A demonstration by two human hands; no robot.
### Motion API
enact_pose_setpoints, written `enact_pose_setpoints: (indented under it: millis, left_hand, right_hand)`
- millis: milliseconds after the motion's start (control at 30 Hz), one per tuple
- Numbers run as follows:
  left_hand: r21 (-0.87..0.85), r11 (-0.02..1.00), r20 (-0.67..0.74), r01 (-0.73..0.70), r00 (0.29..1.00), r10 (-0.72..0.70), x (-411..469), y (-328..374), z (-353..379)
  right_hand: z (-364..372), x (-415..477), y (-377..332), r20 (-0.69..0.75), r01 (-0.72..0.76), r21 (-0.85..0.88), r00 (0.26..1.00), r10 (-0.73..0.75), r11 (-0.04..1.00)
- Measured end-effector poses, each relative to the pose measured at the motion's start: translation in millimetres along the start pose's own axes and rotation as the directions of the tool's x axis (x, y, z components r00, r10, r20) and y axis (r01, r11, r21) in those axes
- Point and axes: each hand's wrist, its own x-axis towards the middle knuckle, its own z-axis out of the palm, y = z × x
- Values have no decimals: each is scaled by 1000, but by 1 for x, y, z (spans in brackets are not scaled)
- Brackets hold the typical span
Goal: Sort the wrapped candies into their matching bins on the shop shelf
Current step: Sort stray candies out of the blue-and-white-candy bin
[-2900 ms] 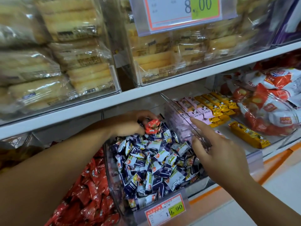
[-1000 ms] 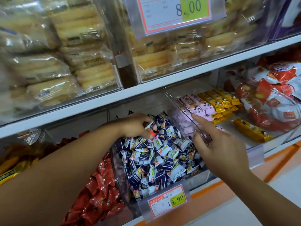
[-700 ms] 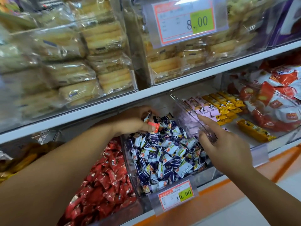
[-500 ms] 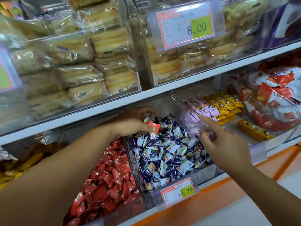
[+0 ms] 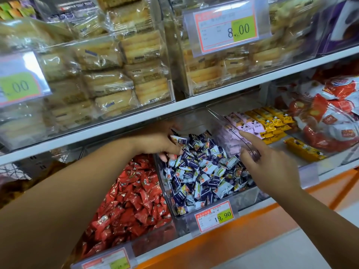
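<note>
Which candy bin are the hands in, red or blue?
The blue-and-white candy bin: the left hand is in it, the right hand on its clear wall. No hand is in the red candy bin.

Bright, diffuse, warm-tinted light is seen throughout; shadows are kept soft. Glare is carried by the clear bin wall (image 5: 231, 123) and cellophane packs (image 5: 108, 82). Motion blur is shown at the upper right and left edges.
</note>
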Motion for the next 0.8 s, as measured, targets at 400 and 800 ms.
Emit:
enact_pose_setpoints:
  millis: [400, 800]
  left_hand:
    - [-101, 992, -232, -76, 971, 51, -11, -38, -24]
    - [290, 951, -312, -106, 929, 199, -27, -17, 4]
  right_hand:
    - [-4, -1, -1, -20, 4, 12, 1000, -3, 1000]
    - [-7, -3, -10, 19, -6, 7, 1000, 6, 1000]
